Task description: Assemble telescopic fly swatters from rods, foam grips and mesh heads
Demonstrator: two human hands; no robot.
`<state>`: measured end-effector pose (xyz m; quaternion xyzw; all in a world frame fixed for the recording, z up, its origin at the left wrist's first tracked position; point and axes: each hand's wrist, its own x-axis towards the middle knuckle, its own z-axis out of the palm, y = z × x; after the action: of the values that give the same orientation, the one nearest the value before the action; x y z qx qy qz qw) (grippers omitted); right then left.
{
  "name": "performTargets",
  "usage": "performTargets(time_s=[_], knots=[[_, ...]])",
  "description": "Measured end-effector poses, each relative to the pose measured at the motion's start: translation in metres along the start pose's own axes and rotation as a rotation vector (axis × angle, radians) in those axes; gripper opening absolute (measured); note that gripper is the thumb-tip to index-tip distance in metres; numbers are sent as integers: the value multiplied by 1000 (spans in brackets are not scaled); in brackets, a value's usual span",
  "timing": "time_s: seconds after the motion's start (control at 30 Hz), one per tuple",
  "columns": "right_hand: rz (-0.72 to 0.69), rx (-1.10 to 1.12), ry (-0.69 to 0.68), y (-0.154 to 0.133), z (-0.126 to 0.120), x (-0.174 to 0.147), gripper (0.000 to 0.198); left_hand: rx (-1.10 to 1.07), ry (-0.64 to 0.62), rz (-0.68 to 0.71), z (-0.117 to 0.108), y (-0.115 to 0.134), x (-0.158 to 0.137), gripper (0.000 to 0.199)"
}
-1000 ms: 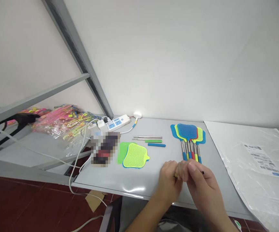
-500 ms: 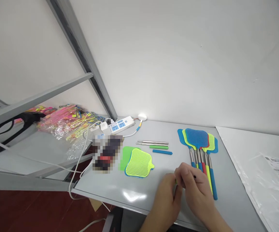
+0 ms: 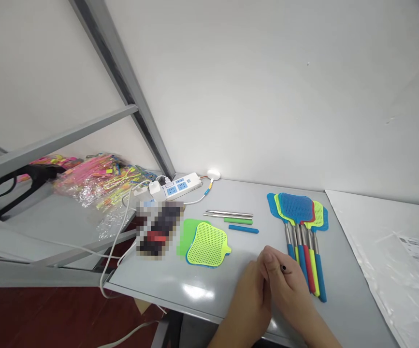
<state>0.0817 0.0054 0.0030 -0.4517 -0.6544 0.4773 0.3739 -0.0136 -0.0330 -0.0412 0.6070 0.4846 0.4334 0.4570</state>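
Both of my hands are pressed together above the front of the table. My right hand [image 3: 292, 290] is closed round a thin metal tube, whose open end [image 3: 284, 268] pokes out by the thumb. Closed against it, my left hand [image 3: 247, 296] hides whatever lies in its fingers. To the right, several fly swatters [image 3: 296, 207] with blue, yellow and red handles lie fanned out. Loose swatter heads, a yellow-green one [image 3: 208, 245] on top, are stacked to the left. Behind them lie thin metal rods [image 3: 229, 214], a green handle sleeve [image 3: 238, 221] and a blue handle sleeve [image 3: 243, 229].
A power strip [image 3: 182, 186] with plugs and white cables stands at the back left, near a blurred-out object [image 3: 160, 229]. Plastic-wrapped colourful items [image 3: 96, 179] lie beyond the metal frame [image 3: 57, 130]. White plastic packaging [image 3: 386, 241] covers the right side.
My hands have drawn closer together and shifted slightly left. The bit of green that showed between them is now hidden. The things on the table lie as before.
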Motion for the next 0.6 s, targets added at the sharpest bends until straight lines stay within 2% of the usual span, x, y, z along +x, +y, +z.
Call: performTargets(time_s=[0.17,0.33,0.6], knots=[[6,-5,9,-1,6,2,49,-43,111,-4,6,-6,0,30],[-11,-32,-5,0,12,3,49,-40,126,-4,7,-12,-2,27],[-44,2,-96,-13,6,-6,46,-92,147,147,7,-2,-9,33]])
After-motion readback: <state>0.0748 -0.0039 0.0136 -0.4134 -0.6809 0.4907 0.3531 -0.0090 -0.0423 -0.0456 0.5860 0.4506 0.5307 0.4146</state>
